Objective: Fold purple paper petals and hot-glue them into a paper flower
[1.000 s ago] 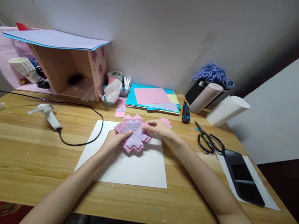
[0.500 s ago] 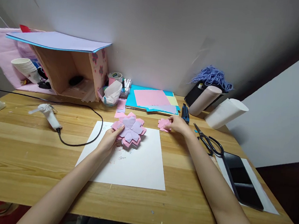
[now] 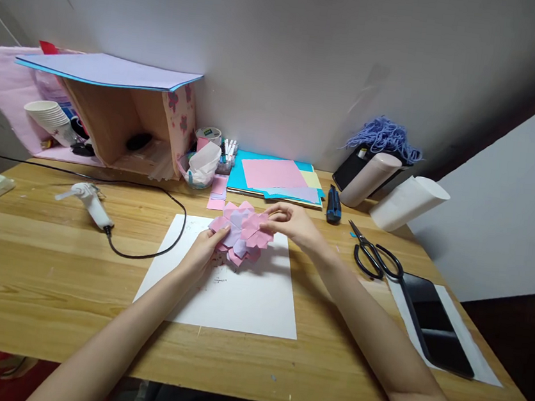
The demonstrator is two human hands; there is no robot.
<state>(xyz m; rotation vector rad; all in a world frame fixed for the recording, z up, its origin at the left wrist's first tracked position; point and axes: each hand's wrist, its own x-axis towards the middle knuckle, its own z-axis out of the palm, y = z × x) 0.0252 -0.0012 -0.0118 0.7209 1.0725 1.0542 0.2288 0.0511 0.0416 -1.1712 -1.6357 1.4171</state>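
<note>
A layered pink and lilac paper flower (image 3: 233, 238) is held over a white sheet (image 3: 232, 293) on the wooden desk (image 3: 47, 265). My left hand (image 3: 203, 252) grips the flower's left edge, fingers closed on it. My right hand (image 3: 291, 224) pinches a small pink paper flower piece (image 3: 255, 230) and holds it on the right top of the big flower.
A glue gun (image 3: 88, 201) with a black cord lies at left. Coloured paper sheets (image 3: 274, 179) lie at the back, beside a blue cutter (image 3: 333, 205). Scissors (image 3: 374, 254) and a black phone (image 3: 437, 323) lie at right, and an open box (image 3: 122, 119) stands at back left.
My right hand picked up the small pink piece from the desk at right and brought it left onto the big flower. My left hand kept hold of the flower.
</note>
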